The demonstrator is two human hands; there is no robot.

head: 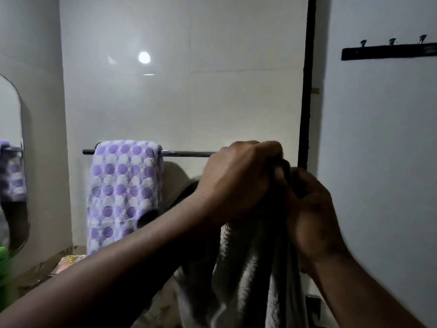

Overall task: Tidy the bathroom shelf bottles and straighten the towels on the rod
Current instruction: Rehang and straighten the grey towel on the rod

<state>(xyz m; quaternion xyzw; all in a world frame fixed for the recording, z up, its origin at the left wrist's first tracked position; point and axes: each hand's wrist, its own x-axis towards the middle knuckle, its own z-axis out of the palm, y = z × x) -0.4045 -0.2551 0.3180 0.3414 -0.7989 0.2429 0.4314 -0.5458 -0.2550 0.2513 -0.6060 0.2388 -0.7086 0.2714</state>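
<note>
A chrome towel rod [189,153] runs across the tiled wall. A white towel with purple dots [123,190] hangs folded over its left part. My left hand [236,181] and my right hand [312,209] are both closed on the top edge of a grey-beige towel [248,275], bunched together at the rod's right end. This towel hangs down in folds below my hands. Its top edge and the rod's right end are hidden behind my fingers, so I cannot tell whether the towel lies over the rod.
A mirror [11,162] on the left wall reflects the dotted towel. A black vertical door frame [307,91] stands right of the rod. A black hook rail [387,52] is on the right wall. A green object [3,259] sits at the lower left.
</note>
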